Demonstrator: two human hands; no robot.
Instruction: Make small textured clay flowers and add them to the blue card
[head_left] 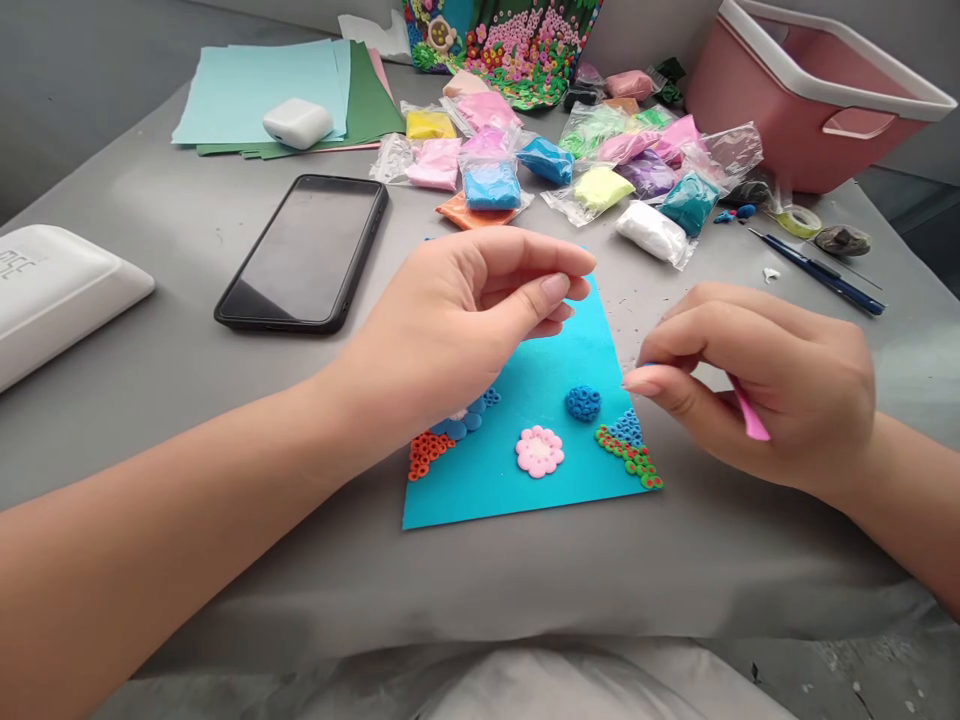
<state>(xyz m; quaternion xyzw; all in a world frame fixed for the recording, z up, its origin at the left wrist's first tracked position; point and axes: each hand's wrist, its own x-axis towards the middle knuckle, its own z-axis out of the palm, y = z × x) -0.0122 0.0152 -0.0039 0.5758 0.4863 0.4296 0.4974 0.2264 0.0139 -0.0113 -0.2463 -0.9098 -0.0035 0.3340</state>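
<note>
My left hand (495,300) is over the far part of a turquoise sheet (480,500), fingers curled and thumb against them; anything inside is hidden. To the right of the sheet, my right hand (757,380) is closed around a pink plastic clay tool (750,412), whose flat end sticks out below the fingers. A speck of blue shows at that hand's thumb and index fingertips. Stuck on the sheet are a pink clay flower (539,452), a blue clay cluster (583,403), orange rings (427,455) and a green-and-red clay corner (634,460). A blue clay flower (466,420) lies partly under my left hand.
Bags of coloured clay (491,186) are piled at the back. Left stand a phone (304,255), a white case (298,123) on paper sheets (262,85), and a white device (60,290). A pink basket (795,110) and a dark blue pen (821,272) are right.
</note>
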